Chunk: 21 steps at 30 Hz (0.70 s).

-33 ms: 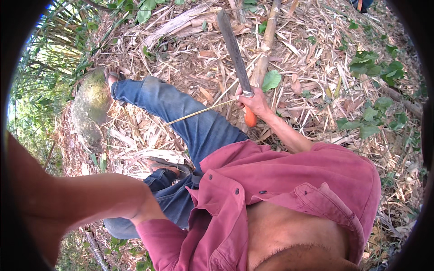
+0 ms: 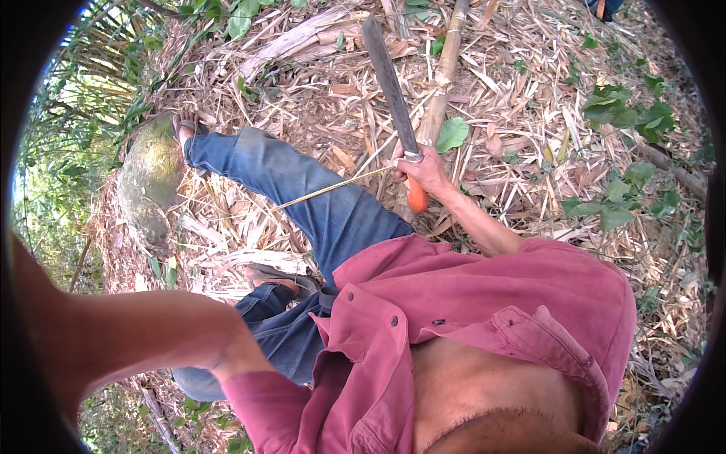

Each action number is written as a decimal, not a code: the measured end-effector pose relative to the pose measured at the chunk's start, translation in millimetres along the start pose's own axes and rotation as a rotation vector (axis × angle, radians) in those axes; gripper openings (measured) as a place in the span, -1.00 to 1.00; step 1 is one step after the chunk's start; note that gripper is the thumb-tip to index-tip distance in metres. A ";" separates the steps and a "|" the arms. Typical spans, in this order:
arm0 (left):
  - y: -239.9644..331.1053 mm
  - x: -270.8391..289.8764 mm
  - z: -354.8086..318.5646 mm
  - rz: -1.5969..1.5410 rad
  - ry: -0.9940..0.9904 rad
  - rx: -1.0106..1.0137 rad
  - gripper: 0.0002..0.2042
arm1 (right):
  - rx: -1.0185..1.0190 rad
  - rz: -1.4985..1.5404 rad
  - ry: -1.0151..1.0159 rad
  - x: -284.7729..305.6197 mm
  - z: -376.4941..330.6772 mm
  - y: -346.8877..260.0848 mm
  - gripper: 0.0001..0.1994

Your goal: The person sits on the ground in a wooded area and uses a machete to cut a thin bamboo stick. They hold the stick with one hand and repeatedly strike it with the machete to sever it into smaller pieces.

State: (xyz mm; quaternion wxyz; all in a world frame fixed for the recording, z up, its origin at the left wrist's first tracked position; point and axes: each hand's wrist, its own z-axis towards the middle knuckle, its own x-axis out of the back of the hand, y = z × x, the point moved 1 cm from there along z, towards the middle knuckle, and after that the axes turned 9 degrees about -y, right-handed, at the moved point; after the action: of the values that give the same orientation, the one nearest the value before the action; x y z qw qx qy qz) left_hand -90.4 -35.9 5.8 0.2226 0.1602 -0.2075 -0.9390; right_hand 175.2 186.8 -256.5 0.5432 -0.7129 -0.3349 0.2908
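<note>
My right hand (image 2: 425, 171) is closed around the orange handle (image 2: 417, 195) of a machete. Its long, dark, straight blade (image 2: 391, 83) points away from me, above the littered ground. A thin yellowish strip (image 2: 333, 187) runs from beside that hand across my jeans (image 2: 302, 178); whether the fingers also grip it I cannot tell. At the left, my bare left forearm (image 2: 159, 329) rises close to the camera. The part nearest the lens is large and dark, and my left fingers are hidden.
Dry strips and leaves (image 2: 529, 144) cover the ground. A bamboo pole (image 2: 446, 76) lies beyond my right hand. Near my sandalled foot (image 2: 187, 130) bulges a rounded, greenish, stone-like lump (image 2: 147, 181). Leafy plants (image 2: 620, 113) grow at the right. Something blue (image 2: 607, 7) shows at the upper right edge.
My left forearm has shifted slightly toward the left edge. My right hand and the machete look the same.
</note>
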 end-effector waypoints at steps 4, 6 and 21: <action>-9.1 7.7 -10.7 0.058 0.049 0.052 -0.64 | 0.015 0.001 -0.012 0.8 4.6 7.9 -0.89; -12.9 10.9 -14.5 0.079 0.065 0.079 -0.64 | 0.012 -0.010 -0.019 -0.1 4.3 3.9 -0.89; -31.7 24.1 -32.6 0.235 0.136 0.224 -0.66 | -0.037 0.023 -0.054 -5.8 8.3 3.6 -0.88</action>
State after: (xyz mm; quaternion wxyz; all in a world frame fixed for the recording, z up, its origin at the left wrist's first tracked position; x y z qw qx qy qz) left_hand -109.2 -32.1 -41.9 0.3253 0.2216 -0.3125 -0.8645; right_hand 165.8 186.3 -261.7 0.5174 -0.7183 -0.3467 0.3100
